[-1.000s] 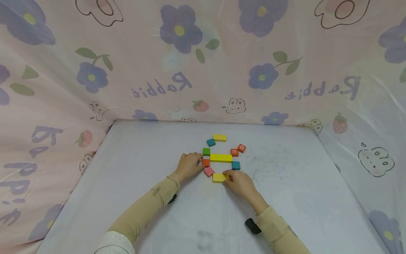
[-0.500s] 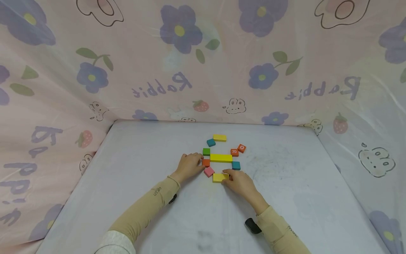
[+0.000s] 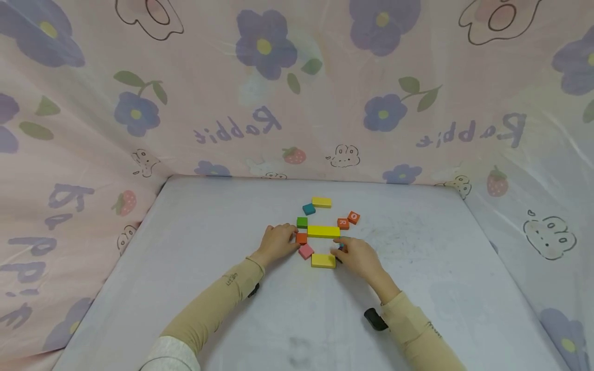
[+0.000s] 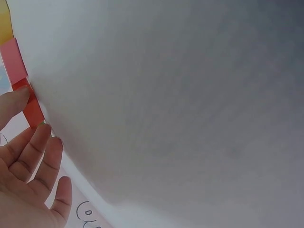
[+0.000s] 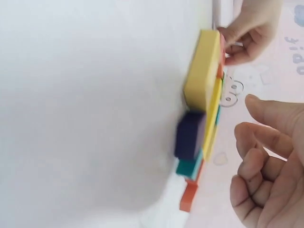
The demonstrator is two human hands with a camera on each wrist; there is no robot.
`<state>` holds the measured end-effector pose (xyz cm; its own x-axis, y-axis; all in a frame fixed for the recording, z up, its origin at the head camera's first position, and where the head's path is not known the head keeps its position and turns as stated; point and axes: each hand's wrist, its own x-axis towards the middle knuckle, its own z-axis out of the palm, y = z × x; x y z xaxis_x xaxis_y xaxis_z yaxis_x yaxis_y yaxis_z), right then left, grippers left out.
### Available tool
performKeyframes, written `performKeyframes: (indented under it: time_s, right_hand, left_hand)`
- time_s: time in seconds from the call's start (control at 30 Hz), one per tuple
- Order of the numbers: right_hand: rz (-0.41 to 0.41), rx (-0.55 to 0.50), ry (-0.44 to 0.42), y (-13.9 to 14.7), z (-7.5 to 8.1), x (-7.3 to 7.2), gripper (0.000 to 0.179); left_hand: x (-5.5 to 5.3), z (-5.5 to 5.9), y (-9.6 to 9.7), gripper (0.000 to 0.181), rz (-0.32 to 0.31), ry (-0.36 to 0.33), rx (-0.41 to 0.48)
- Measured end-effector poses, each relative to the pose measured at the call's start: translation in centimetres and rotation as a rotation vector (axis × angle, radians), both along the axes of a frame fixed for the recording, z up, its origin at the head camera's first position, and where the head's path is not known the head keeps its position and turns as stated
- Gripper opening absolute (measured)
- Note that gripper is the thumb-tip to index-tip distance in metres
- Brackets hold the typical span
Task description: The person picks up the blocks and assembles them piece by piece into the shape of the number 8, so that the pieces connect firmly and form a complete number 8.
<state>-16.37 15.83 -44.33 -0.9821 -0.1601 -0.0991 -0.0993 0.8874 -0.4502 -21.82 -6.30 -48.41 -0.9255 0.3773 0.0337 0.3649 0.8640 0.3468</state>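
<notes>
In the head view my left hand (image 3: 277,243) is at the left side of a ring of toy blocks. Its thumb and fingertips pinch an orange-red block (image 4: 33,111), between a green block (image 3: 302,222) and a pink block (image 3: 306,251). My right hand (image 3: 361,257) hovers at the ring's right side, holding nothing, its fingers loosely bent. Below it in the right wrist view are a dark purple block (image 5: 189,135) and a teal block (image 5: 189,166); the hand largely hides both in the head view. The near yellow block (image 3: 323,261) lies beside the purple one.
A long yellow block (image 3: 323,232) lies across the ring's middle. Farther back are another yellow block (image 3: 322,202), a blue-teal block (image 3: 309,209) and two orange lettered blocks (image 3: 343,223). A flowered curtain (image 3: 297,103) surrounds the white table (image 3: 223,216).
My right hand has let go of the near yellow block's right end and moved slightly up and right, now covering the teal block. The left hand has stayed in place.
</notes>
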Motion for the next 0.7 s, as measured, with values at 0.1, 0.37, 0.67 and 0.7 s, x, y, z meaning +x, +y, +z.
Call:
performKeyframes:
  time_s: [0.1,0.37,0.67,0.7]
  right_hand:
    - [-0.002,0.025,0.003,0.7,0.6,-0.8,0.038]
    - [-0.014,0.073,0.001,3.0,1.2,-3.7,0.041]
    - [-0.105,0.052,0.005,5.7,-0.4,-7.2,0.038]
    - [-0.116,0.046,-0.005,5.8,-0.6,-7.4,0.038]
  left_hand:
    - [0.0,0.0,0.1,0.036,0.000,-0.006,-0.006]
    - [0.0,0.0,0.0,0.034,0.001,0.001,-0.007]
    - [-0.1,0.1,-0.1,0.033,0.000,-0.002,-0.008]
    - [-0.1,0.1,-0.1,0.032,0.000,-0.005,-0.009]
